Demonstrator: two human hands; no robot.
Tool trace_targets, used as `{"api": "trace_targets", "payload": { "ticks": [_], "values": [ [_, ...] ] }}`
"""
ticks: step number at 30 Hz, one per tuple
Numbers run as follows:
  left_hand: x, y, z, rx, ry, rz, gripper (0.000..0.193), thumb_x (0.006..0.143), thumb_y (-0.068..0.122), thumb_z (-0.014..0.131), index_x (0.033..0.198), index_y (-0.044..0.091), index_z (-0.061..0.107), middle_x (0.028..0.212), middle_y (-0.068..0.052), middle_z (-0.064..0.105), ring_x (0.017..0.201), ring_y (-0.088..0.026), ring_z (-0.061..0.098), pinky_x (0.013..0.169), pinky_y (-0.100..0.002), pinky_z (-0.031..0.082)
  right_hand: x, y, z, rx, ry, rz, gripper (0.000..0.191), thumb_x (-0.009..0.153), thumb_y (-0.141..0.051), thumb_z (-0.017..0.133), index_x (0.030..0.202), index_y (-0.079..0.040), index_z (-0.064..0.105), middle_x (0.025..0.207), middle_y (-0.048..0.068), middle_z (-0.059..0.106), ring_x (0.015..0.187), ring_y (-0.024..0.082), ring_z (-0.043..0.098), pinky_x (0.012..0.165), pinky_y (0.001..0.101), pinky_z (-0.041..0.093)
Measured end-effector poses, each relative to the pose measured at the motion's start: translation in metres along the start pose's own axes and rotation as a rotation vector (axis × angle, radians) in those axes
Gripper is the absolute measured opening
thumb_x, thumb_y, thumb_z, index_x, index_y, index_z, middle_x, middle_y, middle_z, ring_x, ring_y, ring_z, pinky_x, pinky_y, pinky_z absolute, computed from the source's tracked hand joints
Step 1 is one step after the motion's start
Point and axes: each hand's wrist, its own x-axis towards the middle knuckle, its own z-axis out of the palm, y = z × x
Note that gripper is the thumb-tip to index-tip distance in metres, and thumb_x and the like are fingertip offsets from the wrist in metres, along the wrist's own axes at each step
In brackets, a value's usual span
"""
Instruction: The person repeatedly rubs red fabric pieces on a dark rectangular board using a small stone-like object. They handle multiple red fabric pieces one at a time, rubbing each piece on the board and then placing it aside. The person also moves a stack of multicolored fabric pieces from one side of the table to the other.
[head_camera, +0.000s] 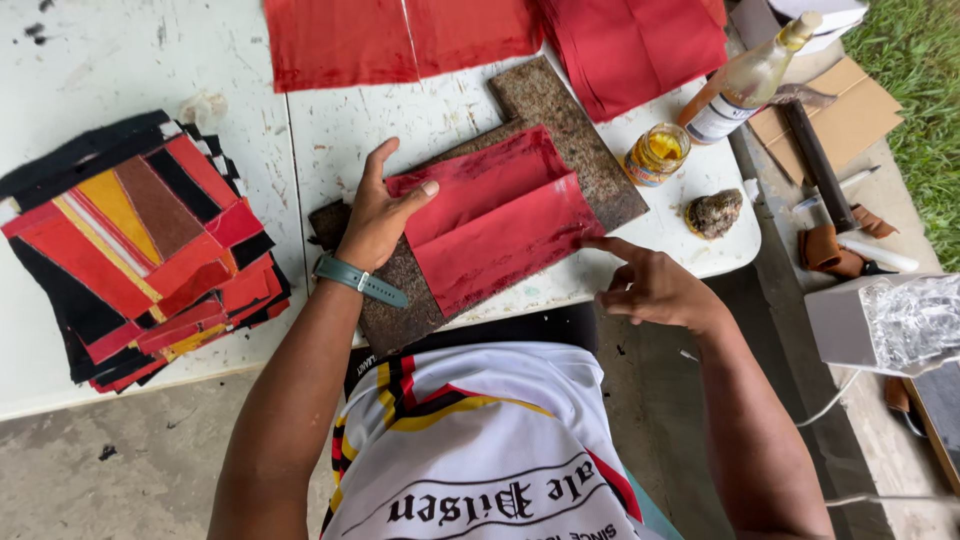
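At an outdoor white table (150, 60), a person presses the left hand (378, 215) flat, fingers spread and gripping nothing, on a folded red leather piece (495, 220) that lies across a rough brown work board (560, 130). The right hand (650, 285), loosely curled and holding nothing, touches the piece's lower right edge with its fingertips (590, 242). The piece sits near the table's front edge and could slip off the board if the left hand lifts while the right pushes. An open jar of yellow glue (657, 152) and a clear bottle (750, 75) stand just beside the board; a careless sweep could tip either. A stack of patchwork panels (140, 250) lies well apart, to the left.
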Motion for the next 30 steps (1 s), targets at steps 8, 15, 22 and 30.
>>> {"api": "trace_targets", "payload": {
  "ticks": [8,15,22,30],
  "values": [
    [0.001,0.005,0.001,0.158,0.02,0.086,0.082,0.097,0.021,0.084,0.159,0.001,0.034,0.161,-0.025,0.04,0.149,-0.027,0.037,0.121,-0.042,0.035,-0.007,-0.015,0.041,-0.038,-0.19,-0.115,0.101,0.074,-0.013,0.075,0.163,-0.024,0.026,0.056,0.013,0.067,0.049,0.02,0.06,0.059,0.0316,0.054],
    [-0.003,0.01,0.001,0.05,-0.002,0.042,0.086,0.093,0.025,0.082,0.157,0.001,0.029,0.159,-0.025,0.038,0.144,-0.026,0.043,0.118,-0.04,0.041,-0.019,-0.071,0.082,-0.449,-0.167,-0.326,0.088,0.081,-0.021,0.07,0.157,-0.026,0.028,0.079,0.017,0.074,0.059,0.029,0.069,0.072,0.0415,0.057],
    [-0.001,0.013,0.003,0.005,0.014,-0.061,0.089,0.087,0.026,0.081,0.155,0.004,0.028,0.156,-0.023,0.039,0.122,-0.027,0.059,0.108,-0.039,0.049,-0.019,-0.103,0.092,-0.632,-0.107,-0.011,0.113,0.079,-0.022,0.072,0.169,-0.031,0.004,0.084,0.025,0.069,0.078,0.04,0.069,0.077,0.0494,0.055],
    [-0.004,0.013,0.003,-0.134,-0.044,-0.008,0.089,0.09,0.023,0.08,0.157,0.003,0.024,0.154,-0.026,0.038,0.123,-0.022,0.063,0.107,-0.037,0.053,0.0,-0.063,0.073,-0.471,-0.077,-0.036,0.093,0.082,-0.025,0.07,0.16,-0.036,0.022,0.08,0.025,0.071,0.074,0.038,0.072,0.078,0.0473,0.057]
  ]
}}
